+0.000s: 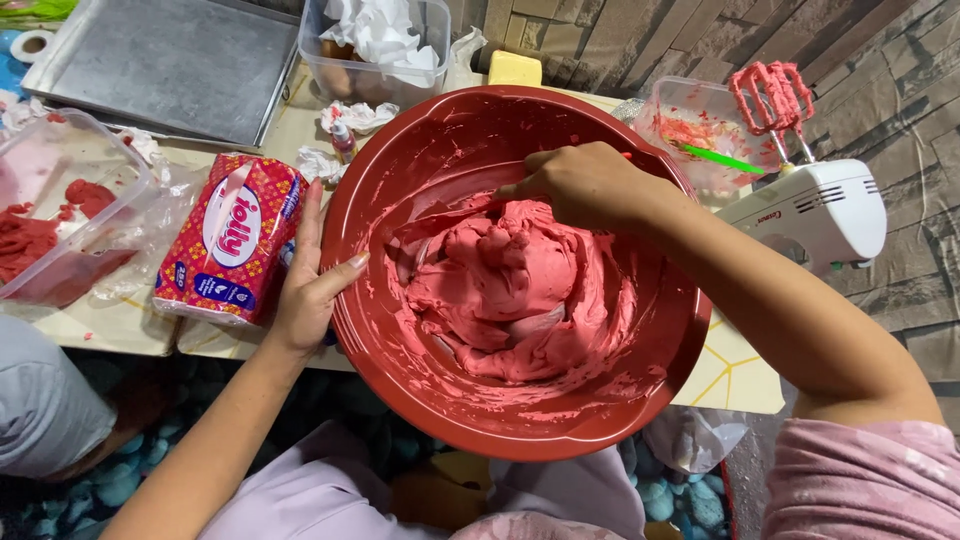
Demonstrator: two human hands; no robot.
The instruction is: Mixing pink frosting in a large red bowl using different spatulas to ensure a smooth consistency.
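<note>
Currently the right hand (585, 185) is closed around a tool whose working end is sunk in the pink batter (505, 295); only a thin red bit of handle shows past the knuckles, so what kind of tool it is cannot be told. The left hand (310, 280) lies open and flat against the outer left wall of the red bowl (400, 400), fingers spread, gripping nothing but bracing the rim.

The batter sits heaped in the middle of the bowl, with smears climbing the inner wall on all sides. To work it well, in my judgement, the tool should sweep along the wall and fold the smeared batter back into the heap, while the left hand keeps the bowl from turning or sliding.

Edges call for care. The near part of the bowl overhangs the near edge of the table (735, 375), above the person's lap, so a downward push there could tip it. Room is tight on the left, where a wrapped roll of tissue (235, 240) lies just beside the left hand. On the right a white hand mixer (815, 205) with pink-coated beaters stands near the right forearm, beside a clear tub (690, 125). Farther off lie a grey tray (170, 65) and a clear box of crumpled paper (375, 45).
</note>
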